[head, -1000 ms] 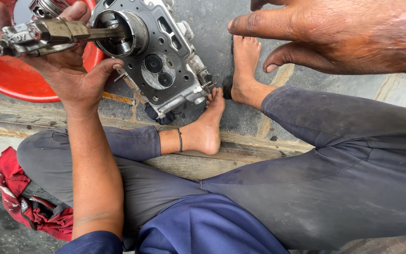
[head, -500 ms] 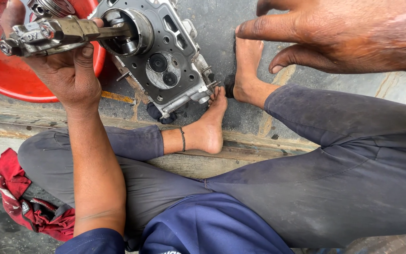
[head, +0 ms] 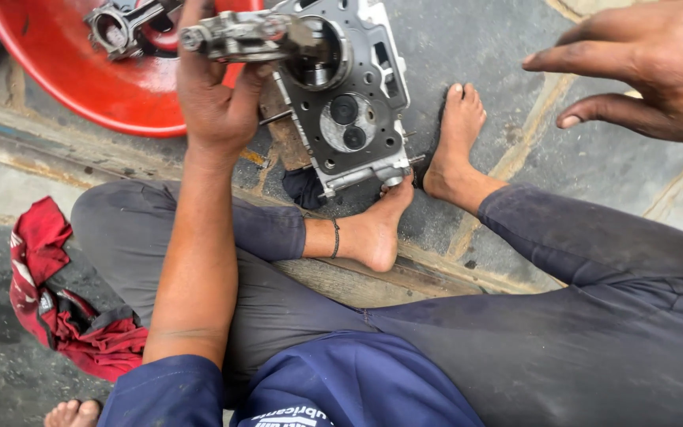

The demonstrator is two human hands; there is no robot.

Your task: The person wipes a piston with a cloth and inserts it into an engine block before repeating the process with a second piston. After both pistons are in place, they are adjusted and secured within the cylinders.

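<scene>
My left hand (head: 219, 95) is shut on a grey metal shaft-like engine part (head: 239, 35), held level above the ground. Its right end meets a round bore in the grey cylinder head (head: 349, 111), which stands tilted on the stone floor between my bare feet. One foot (head: 377, 229) presses against the head's lower corner, the other foot (head: 456, 138) rests just to its right. My right hand (head: 642, 71) hovers at the upper right with its fingers spread, holding nothing.
A red basin (head: 81, 71) sits at the upper left with a metal connecting-rod piece (head: 120, 24) inside. A crumpled red rag (head: 53, 308) lies on the floor at the left. Someone else's toes (head: 73, 413) show at the bottom left edge.
The view has shifted, so everything sits further right in frame. My left hand keeps the metal part against the cylinder head. My right hand has moved away toward the right.
</scene>
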